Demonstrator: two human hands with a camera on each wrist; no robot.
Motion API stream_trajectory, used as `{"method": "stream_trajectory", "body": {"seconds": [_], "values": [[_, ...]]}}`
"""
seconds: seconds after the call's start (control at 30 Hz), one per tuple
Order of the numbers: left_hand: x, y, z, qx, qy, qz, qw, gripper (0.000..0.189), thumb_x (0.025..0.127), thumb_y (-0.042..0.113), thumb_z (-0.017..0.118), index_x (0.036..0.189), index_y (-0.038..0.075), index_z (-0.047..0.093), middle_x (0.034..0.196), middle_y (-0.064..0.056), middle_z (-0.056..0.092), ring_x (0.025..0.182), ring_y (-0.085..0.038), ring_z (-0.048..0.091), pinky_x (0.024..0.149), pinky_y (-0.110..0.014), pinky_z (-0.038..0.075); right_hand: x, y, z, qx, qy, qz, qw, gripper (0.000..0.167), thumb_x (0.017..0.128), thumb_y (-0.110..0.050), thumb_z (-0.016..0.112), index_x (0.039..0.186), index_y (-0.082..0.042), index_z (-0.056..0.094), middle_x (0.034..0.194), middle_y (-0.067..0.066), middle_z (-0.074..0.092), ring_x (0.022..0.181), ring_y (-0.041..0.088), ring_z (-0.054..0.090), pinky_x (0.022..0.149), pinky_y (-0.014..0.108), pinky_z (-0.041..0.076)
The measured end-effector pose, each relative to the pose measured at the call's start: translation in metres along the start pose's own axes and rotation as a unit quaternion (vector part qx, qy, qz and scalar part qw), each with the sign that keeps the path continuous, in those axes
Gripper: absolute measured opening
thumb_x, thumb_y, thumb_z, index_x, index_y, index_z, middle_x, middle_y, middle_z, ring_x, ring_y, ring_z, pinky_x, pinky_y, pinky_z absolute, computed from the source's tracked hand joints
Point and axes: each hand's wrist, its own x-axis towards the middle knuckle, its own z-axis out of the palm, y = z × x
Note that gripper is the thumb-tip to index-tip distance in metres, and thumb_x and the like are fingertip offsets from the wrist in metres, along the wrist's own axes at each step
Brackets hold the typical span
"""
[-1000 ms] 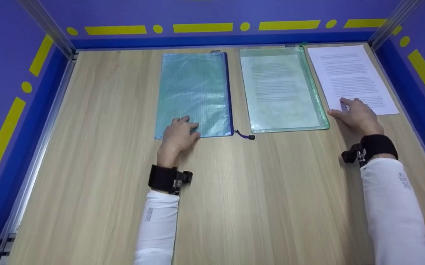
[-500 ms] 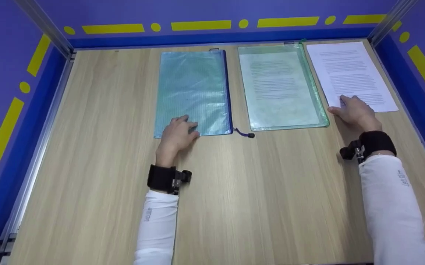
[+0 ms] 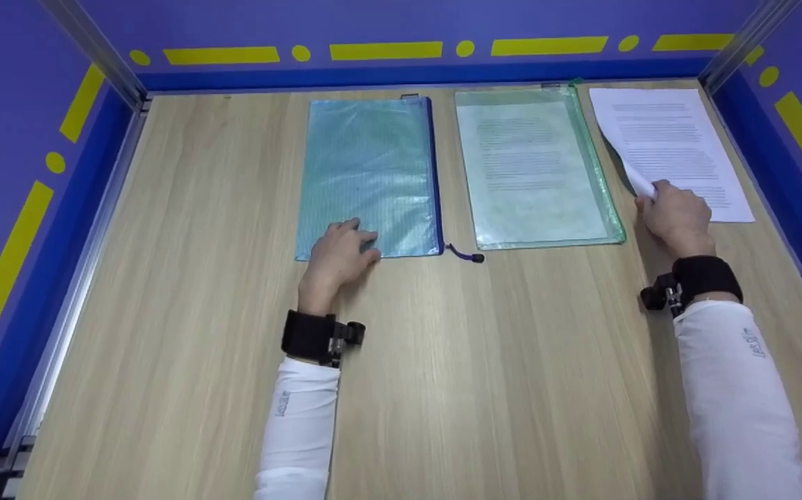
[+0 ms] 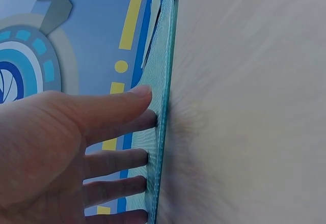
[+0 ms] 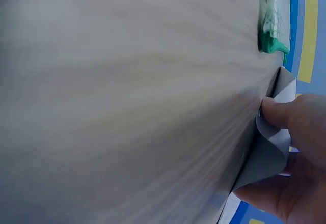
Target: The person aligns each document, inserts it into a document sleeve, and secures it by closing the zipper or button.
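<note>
The right hand (image 3: 675, 214) pinches the white printed paper (image 3: 675, 142) near its bent corner, seemingly to lift it; the left hand (image 3: 339, 255), fingers spread, rests on a translucent blue plastic folder (image 3: 373, 163).

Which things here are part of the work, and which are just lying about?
Probably in the job:
paper, its edge pinched and curled by the right hand
blue folder, the left hand resting on it

Apparently just lying about:
green folder, untouched by either hand

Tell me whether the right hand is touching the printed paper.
Touching. The right wrist view shows the right hand pinching the printed paper, whose edge curls up in its grip.
</note>
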Motion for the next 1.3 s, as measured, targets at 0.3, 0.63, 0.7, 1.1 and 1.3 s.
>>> {"method": "stream_trajectory", "body": {"seconds": [0.3, 0.63, 0.7, 1.1, 1.3], "values": [[0.002, -0.001, 0.001, 0.001, 0.008, 0.002, 1.0, 0.042, 0.099, 0.033, 0.056, 0.139, 0.018, 0.059, 0.159, -0.016, 0.037, 0.148, -0.039, 0.033, 0.117, -0.055, 0.035, 0.003, 0.001, 0.002, 0.048, 0.112, 0.031, 0.992, 0.033, 0.097, -0.01, 0.046, 0.116, 0.014, 0.055, 0.101, 0.047, 0.058, 0.091, 0.064, 0.056, 0.071, 0.068, 0.043], [0.002, -0.001, 0.003, -0.003, 0.009, -0.005, 0.9999, 0.043, 0.099, 0.035, 0.058, 0.139, 0.019, 0.059, 0.16, -0.015, 0.036, 0.149, -0.037, 0.032, 0.119, -0.054, 0.033, 0.001, 0.006, 0.003, 0.101, 0.181, 0.059, 0.9764, 0.035, 0.086, 0.004, 0.049, 0.118, 0.014, 0.058, 0.109, 0.046, 0.059, 0.098, 0.065, 0.056, 0.081, 0.069, 0.043], [0.002, -0.001, 0.003, -0.002, 0.009, -0.006, 0.9999, 0.043, 0.099, 0.035, 0.058, 0.139, 0.019, 0.059, 0.16, -0.015, 0.036, 0.149, -0.037, 0.032, 0.119, -0.054, 0.032, 0.0, 0.006, 0.004, 0.11, 0.195, 0.058, 0.9729, 0.037, 0.084, 0.006, 0.048, 0.119, 0.012, 0.061, 0.11, 0.044, 0.06, 0.099, 0.064, 0.056, 0.082, 0.068, 0.043], [0.003, -0.001, 0.003, -0.016, 0.02, -0.007, 0.9997, 0.045, 0.099, 0.034, 0.057, 0.139, 0.016, 0.058, 0.158, -0.016, 0.039, 0.146, -0.039, 0.036, 0.118, -0.054, 0.034, -0.008, -0.008, -0.003, 0.213, 0.249, 0.08, 0.9416, 0.056, 0.083, 0.011, 0.043, 0.135, -0.003, 0.06, 0.131, 0.027, 0.061, 0.12, 0.048, 0.059, 0.103, 0.057, 0.045], [0.002, -0.001, 0.003, -0.05, 0.041, 0.002, 0.9979, 0.044, 0.1, 0.035, 0.057, 0.138, 0.014, 0.059, 0.153, -0.017, 0.046, 0.144, -0.036, 0.04, 0.117, -0.05, 0.037, -0.019, -0.028, -0.01, 0.26, 0.302, 0.063, 0.9148, 0.056, 0.085, 0.013, 0.043, 0.132, -0.008, 0.064, 0.13, 0.019, 0.065, 0.121, 0.034, 0.062, 0.108, 0.047, 0.046]]}}
